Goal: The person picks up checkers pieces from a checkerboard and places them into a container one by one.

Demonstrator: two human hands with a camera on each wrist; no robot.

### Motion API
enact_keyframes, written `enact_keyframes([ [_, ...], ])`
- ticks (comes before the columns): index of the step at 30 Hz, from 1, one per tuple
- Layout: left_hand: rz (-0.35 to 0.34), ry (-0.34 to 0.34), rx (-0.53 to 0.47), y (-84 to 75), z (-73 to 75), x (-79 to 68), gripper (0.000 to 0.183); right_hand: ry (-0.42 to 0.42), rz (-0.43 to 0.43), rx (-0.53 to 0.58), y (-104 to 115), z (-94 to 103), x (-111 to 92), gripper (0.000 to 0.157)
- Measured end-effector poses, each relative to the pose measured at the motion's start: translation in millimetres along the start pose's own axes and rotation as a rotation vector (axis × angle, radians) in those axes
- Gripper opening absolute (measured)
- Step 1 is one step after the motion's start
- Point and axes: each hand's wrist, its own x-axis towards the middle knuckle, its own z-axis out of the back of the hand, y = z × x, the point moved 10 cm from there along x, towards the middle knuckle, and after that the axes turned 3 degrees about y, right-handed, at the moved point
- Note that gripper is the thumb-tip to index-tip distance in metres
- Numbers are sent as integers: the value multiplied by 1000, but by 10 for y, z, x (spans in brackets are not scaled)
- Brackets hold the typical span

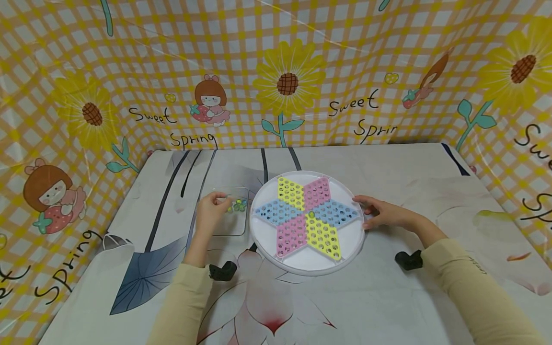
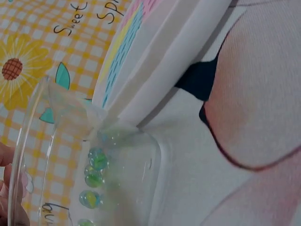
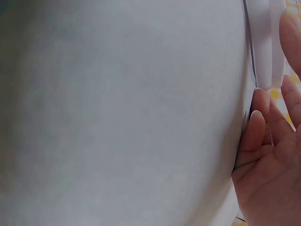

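The left hand (image 1: pixel 211 211) is over the clear square plastic dish (image 1: pixel 241 227), its fingers curled together above the small green and yellow glass marbles (image 1: pixel 237 206) that lie inside; I cannot tell if it pinches one. The dish stands on the table (image 1: pixel 371 297), just beside the left rim of the round white board with a six-pointed star in blue, pink and yellow (image 1: pixel 308 219). The right hand (image 1: pixel 381 213) rests on the right rim of the board with its fingers relaxed and almost straight, touching the edge.
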Motion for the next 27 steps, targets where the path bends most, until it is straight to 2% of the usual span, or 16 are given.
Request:
enact_keyframes([
  [14, 37, 14, 13, 50, 39, -4, 28, -6, 3, -11, 15, -2, -9, 85],
  [27, 21, -2, -1, 52, 46, 15, 23, -6, 10, -1, 21, -5, -17, 85],
])
